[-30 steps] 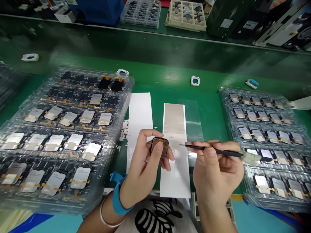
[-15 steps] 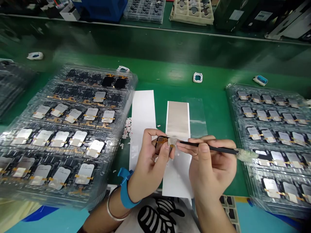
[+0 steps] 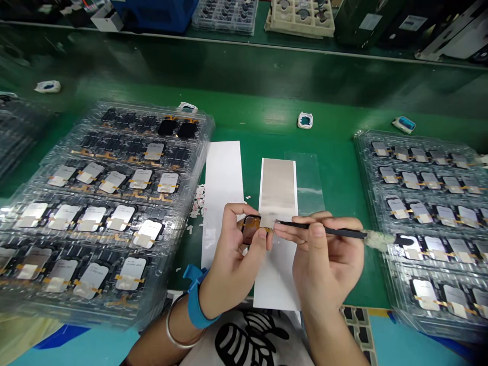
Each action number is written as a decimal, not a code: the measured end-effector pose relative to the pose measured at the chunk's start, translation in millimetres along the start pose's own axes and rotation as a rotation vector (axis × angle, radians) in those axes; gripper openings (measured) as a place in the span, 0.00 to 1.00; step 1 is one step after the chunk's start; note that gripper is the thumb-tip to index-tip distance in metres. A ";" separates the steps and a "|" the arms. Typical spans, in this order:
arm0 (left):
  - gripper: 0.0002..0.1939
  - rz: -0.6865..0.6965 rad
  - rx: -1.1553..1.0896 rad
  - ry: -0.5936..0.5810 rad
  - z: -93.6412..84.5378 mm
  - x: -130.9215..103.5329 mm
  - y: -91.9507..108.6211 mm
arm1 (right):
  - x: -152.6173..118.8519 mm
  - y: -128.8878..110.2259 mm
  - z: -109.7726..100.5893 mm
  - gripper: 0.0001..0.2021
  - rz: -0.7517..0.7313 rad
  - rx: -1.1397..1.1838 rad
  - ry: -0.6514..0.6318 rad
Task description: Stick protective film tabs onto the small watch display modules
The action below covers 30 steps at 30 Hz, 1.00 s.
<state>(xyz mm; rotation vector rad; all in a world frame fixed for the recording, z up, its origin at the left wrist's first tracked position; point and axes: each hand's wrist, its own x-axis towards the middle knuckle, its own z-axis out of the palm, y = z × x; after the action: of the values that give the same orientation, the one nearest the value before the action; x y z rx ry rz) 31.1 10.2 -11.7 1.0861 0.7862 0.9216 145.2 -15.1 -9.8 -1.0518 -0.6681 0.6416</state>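
My left hand [image 3: 241, 254], with a blue strap at its wrist, pinches a small dark-rimmed display module [image 3: 250, 229] with an orange flex strip. My right hand [image 3: 324, 259] is closed round black tweezers [image 3: 328, 231], whose rear end has pale wrapping. At the tweezer tips a small greyish square of tape [image 3: 268, 220] lies against the module's right edge; I cannot tell whether it is stuck down. Beneath the hands is a white backing sheet with a grey-beige tape panel [image 3: 278, 183]. A second white sheet [image 3: 224, 193] lies left of it.
Stacked clear trays of display modules stand left [image 3: 87, 203] and right [image 3: 427, 203]. Pink-white paper scraps [image 3: 198, 201] lie by the left tray. Small white frames with blue centres, one [image 3: 305, 120] in the middle, sit further back. A shelf [image 3: 229, 43] with boxes crosses the rear.
The tweezers and right hand have shifted slightly left. The tape square now lies flatter against the module's right side. My left hand keeps its hold, nearly still.
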 end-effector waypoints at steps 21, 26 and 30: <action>0.05 -0.037 -0.146 0.007 1.3 -0.9 3.3 | -4.0 4.1 -1.5 0.07 -0.009 0.027 -0.061; 0.03 -0.024 -0.123 0.023 1.4 -1.8 0.2 | -5.7 5.3 -0.3 0.08 -0.022 0.016 -0.035; 0.04 -0.020 -0.143 0.024 1.2 -2.2 -1.1 | -5.8 5.6 -0.9 0.07 -0.006 0.037 -0.031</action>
<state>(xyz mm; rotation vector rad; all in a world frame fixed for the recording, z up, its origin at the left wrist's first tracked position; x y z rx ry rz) 31.5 7.5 -12.3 0.9427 0.7380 0.9604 141.2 -17.9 -16.3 -1.0070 -0.6843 0.6637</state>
